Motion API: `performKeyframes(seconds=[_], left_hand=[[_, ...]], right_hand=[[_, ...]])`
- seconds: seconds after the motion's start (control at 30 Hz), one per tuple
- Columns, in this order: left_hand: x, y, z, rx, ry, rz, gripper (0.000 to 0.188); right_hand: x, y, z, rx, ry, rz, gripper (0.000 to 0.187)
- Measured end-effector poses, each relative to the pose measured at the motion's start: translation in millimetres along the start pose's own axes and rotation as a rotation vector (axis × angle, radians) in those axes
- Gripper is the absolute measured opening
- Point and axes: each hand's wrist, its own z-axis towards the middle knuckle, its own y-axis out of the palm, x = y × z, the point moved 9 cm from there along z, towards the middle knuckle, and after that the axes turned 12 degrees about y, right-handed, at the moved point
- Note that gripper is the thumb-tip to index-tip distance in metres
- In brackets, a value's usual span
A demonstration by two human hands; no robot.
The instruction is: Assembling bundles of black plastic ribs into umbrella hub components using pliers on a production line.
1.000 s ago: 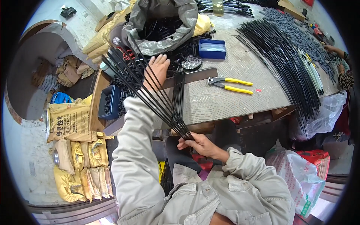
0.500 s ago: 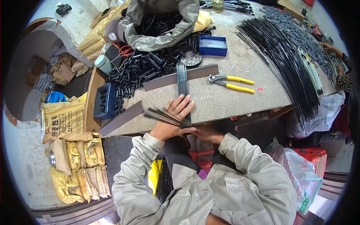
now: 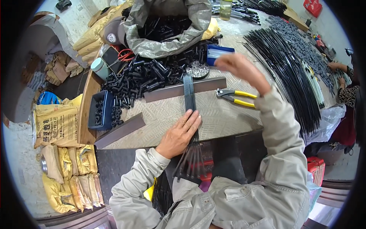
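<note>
My left hand (image 3: 180, 134) lies flat, fingers stretched, across a row of thin black rods (image 3: 189, 100) on the table. The rods' upper part rests across a dark metal angle bar (image 3: 162, 94); their lower ends fan out past the table's front edge. My right hand (image 3: 244, 70) is raised at the right front corner of a blue box (image 3: 212, 57) of thin pale strips; its fingers are smeared by motion. End-cutting pliers with yellow handles (image 3: 244, 102) lie below it. A round dish of small shiny bits (image 3: 198, 69) stands beside the rods' far ends.
Loose black tubular parts (image 3: 152, 70) heap around a grey sack (image 3: 167, 49). A blue bin (image 3: 108, 108) and a second metal bar (image 3: 121, 131) lie left. Long black rods (image 3: 288, 72) spread at right, where another person's hands (image 3: 336, 66) work. A yellowish bottle (image 3: 225, 9) stands far back.
My right hand has left the rods and swung up and right to the blue box. My left hand has turned flat onto the rods; their lower ends now hang splayed over the edge.
</note>
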Motion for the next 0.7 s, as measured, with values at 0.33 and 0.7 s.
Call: performKeyframes(seconds=[0.33,0.7], left_hand=[[-15.0,-0.2,1.3,-0.059,-0.095,-0.237,0.077],[-14.6,11.0,2.7,-0.129,-0.08,0.023,0.067]], right_hand=[[101.9,10.1,82.8,0.016,0.177,-0.513,0.01],[19.0,34.2,22.5,0.158,-0.07,0.0,0.008]])
